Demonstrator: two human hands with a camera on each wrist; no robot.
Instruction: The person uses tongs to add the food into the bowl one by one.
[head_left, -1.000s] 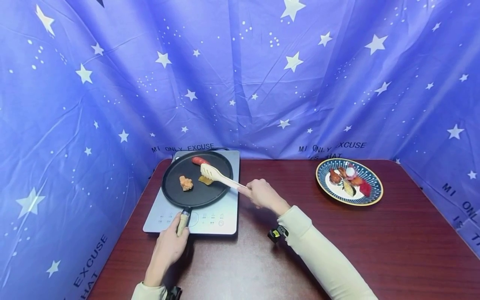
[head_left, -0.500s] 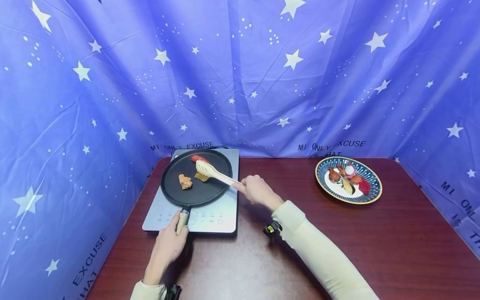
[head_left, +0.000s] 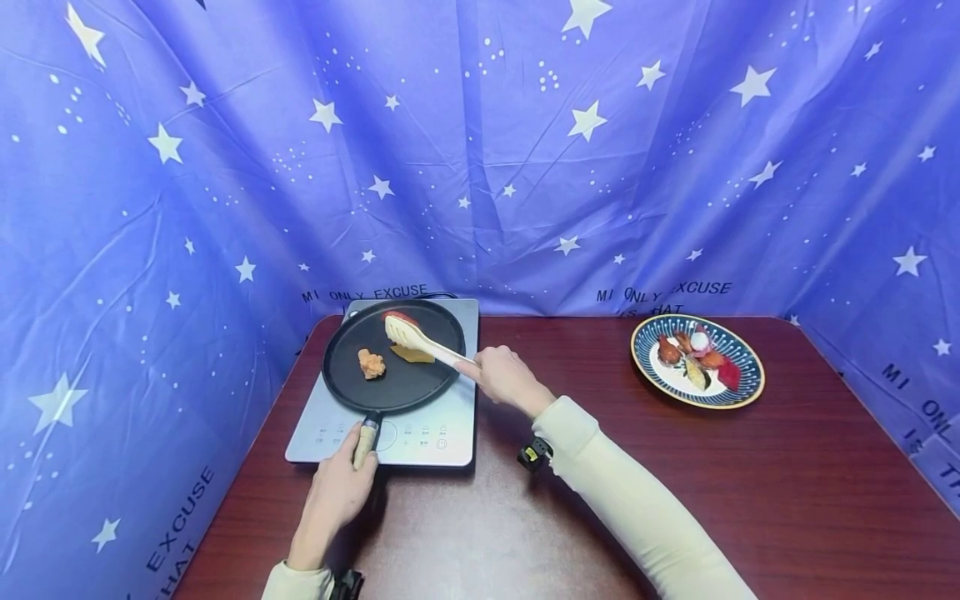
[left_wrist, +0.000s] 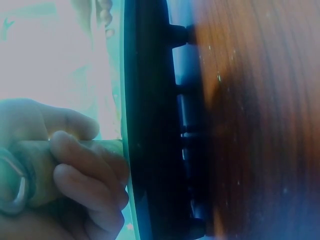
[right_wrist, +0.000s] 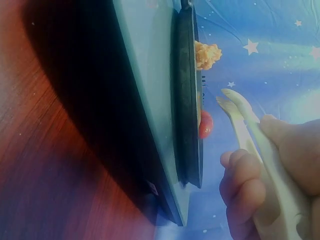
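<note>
My left hand (head_left: 341, 492) grips the wooden handle (head_left: 364, 446) of a flat black frying pan (head_left: 390, 396); its curled fingers also show in the left wrist view. In my right hand (head_left: 512, 382) is a pair of cream tongs (head_left: 431, 346), their tips slightly apart over the pan. The right wrist view shows nothing between those tongs' tips (right_wrist: 227, 97), which hang above the food. A fried brown chunk (head_left: 371, 364) lies left of centre. Beside it is a flat yellow-brown slice (head_left: 414, 355). The red sausage (head_left: 402, 317) behind is partly hidden by the tongs.
The pan sits on a silver induction cooker (head_left: 435, 442) at the left of the dark red wooden table (head_left: 547, 517). At the back right stands a patterned plate (head_left: 648, 371) holding several pieces of food. A blue starry curtain (head_left: 480, 150) encloses the table.
My right hand has moved the tongs left and a little farther back, from over the yellow slice toward the sausage. The slice has shifted slightly left. The left hand keeps its hold on the handle.
</note>
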